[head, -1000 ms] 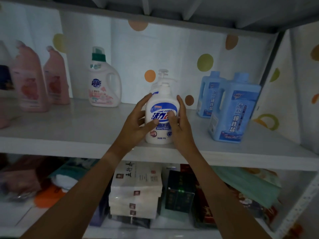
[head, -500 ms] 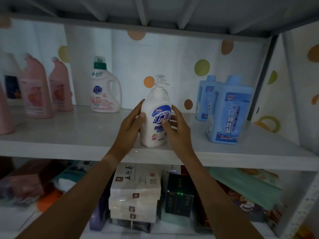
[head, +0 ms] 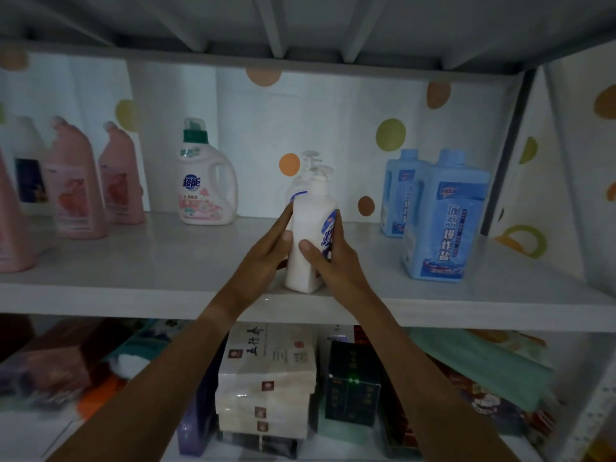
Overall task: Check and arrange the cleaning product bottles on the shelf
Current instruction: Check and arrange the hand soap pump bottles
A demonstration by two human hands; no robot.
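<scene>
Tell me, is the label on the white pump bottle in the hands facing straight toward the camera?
No. The white pump bottle is turned so its blue label sits on its right side, with mostly plain white plastic facing the camera.

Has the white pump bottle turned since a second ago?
Yes. The pump bottle has turned its label rightward, toward the blue bottles.

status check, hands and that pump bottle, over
Left hand and right hand both grip front pump bottle, upright on shelf. Second pump bottle close behind.

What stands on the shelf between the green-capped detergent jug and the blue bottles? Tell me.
In the head view: two white pump bottles, the front one held by both hands, the second behind it.
</scene>
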